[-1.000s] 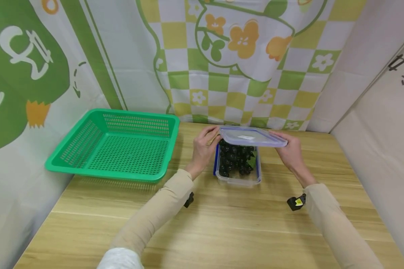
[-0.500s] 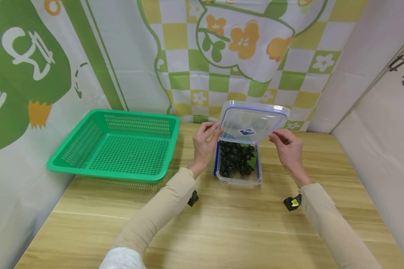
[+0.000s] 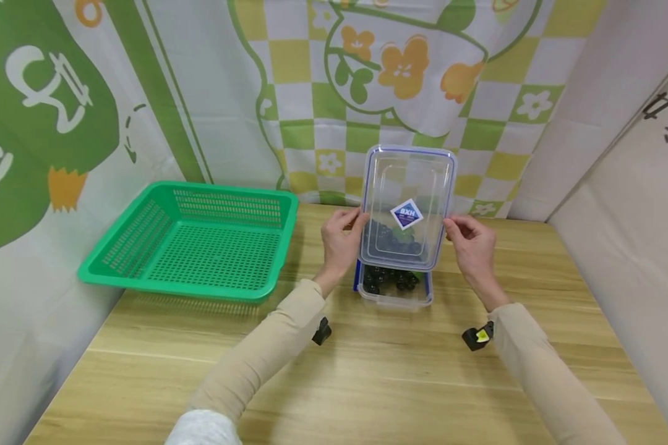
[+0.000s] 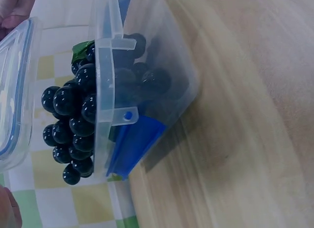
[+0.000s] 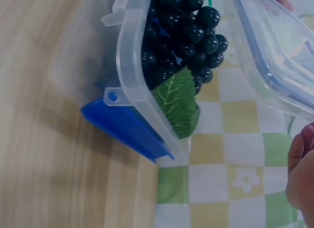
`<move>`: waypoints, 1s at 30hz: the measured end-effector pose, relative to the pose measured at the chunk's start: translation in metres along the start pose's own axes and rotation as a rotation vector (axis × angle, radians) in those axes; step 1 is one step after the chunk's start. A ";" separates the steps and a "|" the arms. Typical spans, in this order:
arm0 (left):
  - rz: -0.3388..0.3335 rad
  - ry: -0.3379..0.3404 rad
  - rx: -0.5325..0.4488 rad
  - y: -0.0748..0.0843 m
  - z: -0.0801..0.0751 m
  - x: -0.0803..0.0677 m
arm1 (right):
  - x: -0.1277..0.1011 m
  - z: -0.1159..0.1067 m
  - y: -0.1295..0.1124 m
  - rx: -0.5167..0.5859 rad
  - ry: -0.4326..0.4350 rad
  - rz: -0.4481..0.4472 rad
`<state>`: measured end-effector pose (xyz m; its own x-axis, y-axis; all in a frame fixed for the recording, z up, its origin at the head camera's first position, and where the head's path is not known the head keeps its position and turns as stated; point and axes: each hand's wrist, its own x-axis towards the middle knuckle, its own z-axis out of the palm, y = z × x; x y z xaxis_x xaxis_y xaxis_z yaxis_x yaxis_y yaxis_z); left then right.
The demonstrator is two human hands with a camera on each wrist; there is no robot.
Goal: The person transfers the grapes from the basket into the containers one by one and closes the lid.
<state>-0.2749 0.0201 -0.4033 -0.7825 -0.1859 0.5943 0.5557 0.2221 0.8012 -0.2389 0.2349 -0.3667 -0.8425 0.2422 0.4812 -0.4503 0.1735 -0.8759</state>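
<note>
A clear plastic lid (image 3: 409, 176) with a blue seal and a diamond label stands nearly upright over the back of a clear food container (image 3: 396, 301). My left hand (image 3: 341, 240) pinches the lid's left edge, and my right hand (image 3: 472, 250) pinches its right edge. Inside the container lies a bunch of dark grapes (image 5: 189, 39), heaped above the rim, with a green leaf (image 5: 177, 102). Blue side clips (image 4: 135, 145) hang down along the container's walls. In the head view the lid covers the rear part of the grapes, which shows through it.
To the left on the wooden table (image 3: 367, 383) stands a green slotted basket (image 3: 211, 253). A checkered cloth (image 3: 328, 133) hangs behind the table's back edge. Black wrist cameras (image 3: 475, 337) sit below both hands.
The lid has swung from almost flat to nearly upright, its label side now facing me. Both hands stay at its sides; the container and basket have not moved.
</note>
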 end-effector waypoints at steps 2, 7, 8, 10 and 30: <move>-0.056 -0.026 0.015 -0.002 0.000 -0.001 | 0.000 0.000 0.005 -0.018 -0.002 0.056; -0.200 -0.076 0.061 -0.007 0.000 -0.001 | 0.001 -0.005 0.030 -0.139 -0.037 0.193; -0.238 -0.091 0.075 -0.008 0.000 -0.001 | 0.001 -0.006 0.036 -0.164 -0.050 0.219; -0.309 -0.122 0.109 -0.011 -0.001 -0.002 | -0.001 -0.006 0.043 -0.197 -0.079 0.255; -0.709 -0.301 0.103 -0.023 -0.005 -0.011 | -0.015 -0.004 0.064 -0.365 -0.258 0.412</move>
<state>-0.2780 0.0122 -0.4279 -0.9921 -0.0521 -0.1141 -0.1233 0.2377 0.9635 -0.2542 0.2465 -0.4297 -0.9909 0.1281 0.0409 0.0201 0.4417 -0.8969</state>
